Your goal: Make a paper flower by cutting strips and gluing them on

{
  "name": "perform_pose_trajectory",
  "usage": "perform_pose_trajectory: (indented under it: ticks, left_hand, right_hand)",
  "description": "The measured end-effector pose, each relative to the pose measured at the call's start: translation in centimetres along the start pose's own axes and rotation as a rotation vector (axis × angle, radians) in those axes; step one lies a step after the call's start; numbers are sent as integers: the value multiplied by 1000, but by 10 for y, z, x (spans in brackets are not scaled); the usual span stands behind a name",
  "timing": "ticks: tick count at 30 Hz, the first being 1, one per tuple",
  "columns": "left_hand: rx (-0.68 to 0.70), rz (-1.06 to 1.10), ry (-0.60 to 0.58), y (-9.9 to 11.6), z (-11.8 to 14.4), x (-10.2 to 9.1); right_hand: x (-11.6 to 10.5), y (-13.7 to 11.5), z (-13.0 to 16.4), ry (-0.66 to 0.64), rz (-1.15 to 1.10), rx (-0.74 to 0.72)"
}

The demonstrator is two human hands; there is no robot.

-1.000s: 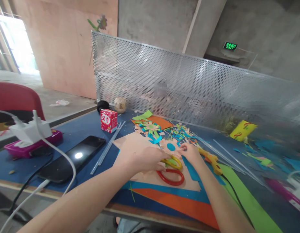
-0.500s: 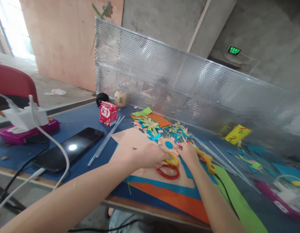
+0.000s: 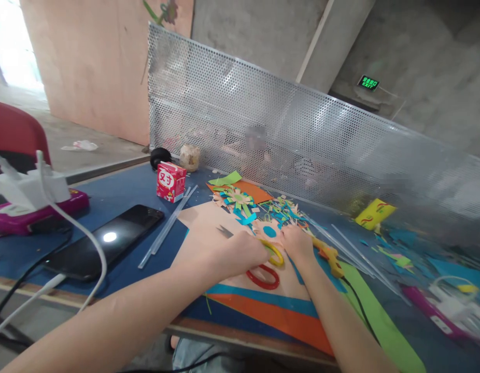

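Observation:
My left hand (image 3: 245, 255) is closed over the middle of a pair of scissors (image 3: 264, 277). Their yellow and red handle loops stick out on the right, and the slightly parted blade tips show on the left. Just to the right, my right hand (image 3: 298, 242) has its fingers bent together at the edge of a pale paper flower (image 3: 269, 231) with a blue centre; the fingertips are partly hidden. Beneath both hands lies a pale paper sheet (image 3: 203, 233), stacked over blue and orange sheets (image 3: 271, 318). Beyond the flower is another fringed paper flower (image 3: 237, 198), green in the middle.
Paper scraps (image 3: 284, 210) are heaped behind the hands. A yellow glue gun (image 3: 330, 257) lies to the right beside clear sticks (image 3: 343, 248). On the left are a phone (image 3: 108, 238), a red drink carton (image 3: 170, 181) and power strips with cables. A perforated metal screen (image 3: 240, 103) borders the table.
The scissors have shifted and turned a little under my left hand, so more of the blades shows. My right hand has moved slightly left along the flower's edge. The view has shifted slightly.

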State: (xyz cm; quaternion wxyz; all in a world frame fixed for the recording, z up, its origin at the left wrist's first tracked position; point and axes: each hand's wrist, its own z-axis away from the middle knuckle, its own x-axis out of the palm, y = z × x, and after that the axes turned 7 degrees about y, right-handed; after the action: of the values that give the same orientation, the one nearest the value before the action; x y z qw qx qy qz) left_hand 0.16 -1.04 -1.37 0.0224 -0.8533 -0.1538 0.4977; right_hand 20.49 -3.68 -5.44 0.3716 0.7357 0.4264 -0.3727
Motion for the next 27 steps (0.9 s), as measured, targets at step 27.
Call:
perform_pose_trajectory:
  ticks: [27]
  left_hand:
    - [-358, 257, -128, -29, -8, 7]
  right_hand:
    - [-6, 104, -22, -155, -45, 490]
